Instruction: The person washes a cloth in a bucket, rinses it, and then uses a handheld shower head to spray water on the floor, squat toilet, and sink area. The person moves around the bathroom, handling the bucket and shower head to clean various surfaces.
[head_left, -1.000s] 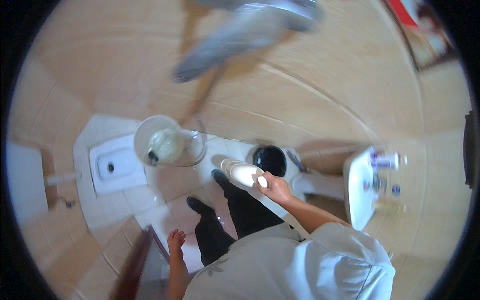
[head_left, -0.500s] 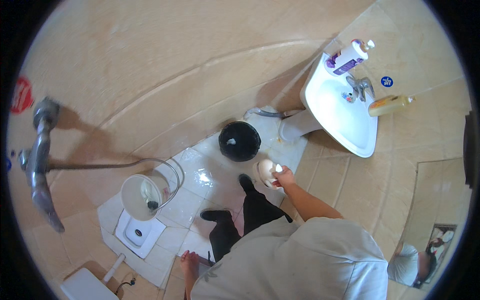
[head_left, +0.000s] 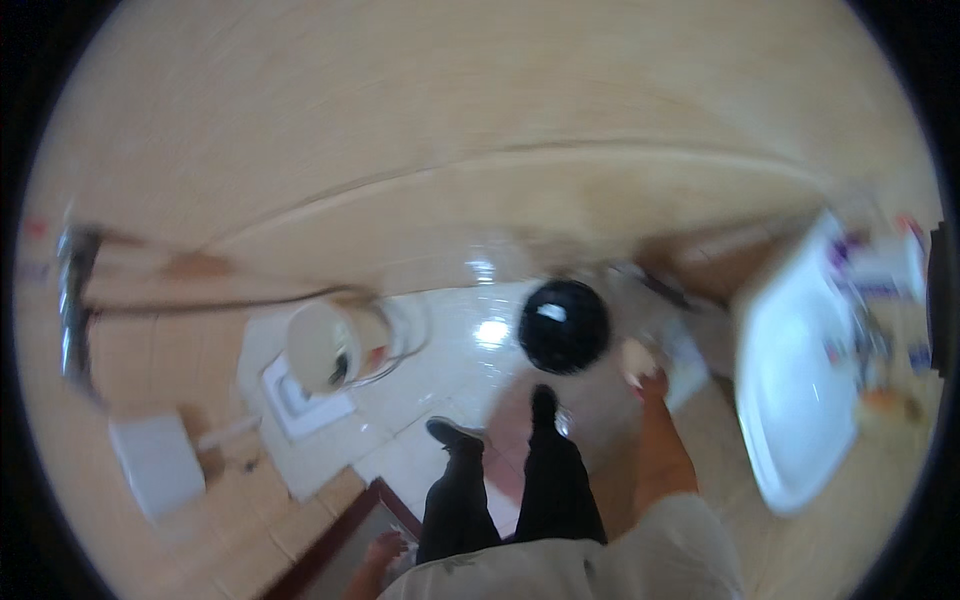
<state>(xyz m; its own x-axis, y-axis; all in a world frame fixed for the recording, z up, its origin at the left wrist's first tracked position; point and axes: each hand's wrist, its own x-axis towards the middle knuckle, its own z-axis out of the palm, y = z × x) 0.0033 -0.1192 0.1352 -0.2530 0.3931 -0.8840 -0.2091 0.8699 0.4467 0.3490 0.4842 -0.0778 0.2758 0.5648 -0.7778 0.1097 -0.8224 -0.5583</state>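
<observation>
My right hand (head_left: 653, 384) grips a pale cream jug (head_left: 636, 358) by its handle, low over the tiled floor and just right of a round black bucket (head_left: 563, 335). Motion blurs the jug, so its contents cannot be made out. The bucket's dark inside is glossy and throws back a bright reflection. Down at the lower left, my left hand (head_left: 385, 549) hangs beside my leg, empty, with its fingers loosely apart.
A white washbasin (head_left: 795, 400) with bottles on its rim juts out at the right. Left of my feet, a white bucket (head_left: 322, 345) with a hose stands by a squat toilet (head_left: 297, 398). A metal shower fitting (head_left: 76, 300) and a white cistern (head_left: 155, 465) are on the left.
My view has turned and shifted, so the washbasin shows farther right and lower. The jug stays in my right hand and now shows right of the black bucket instead of below it.
</observation>
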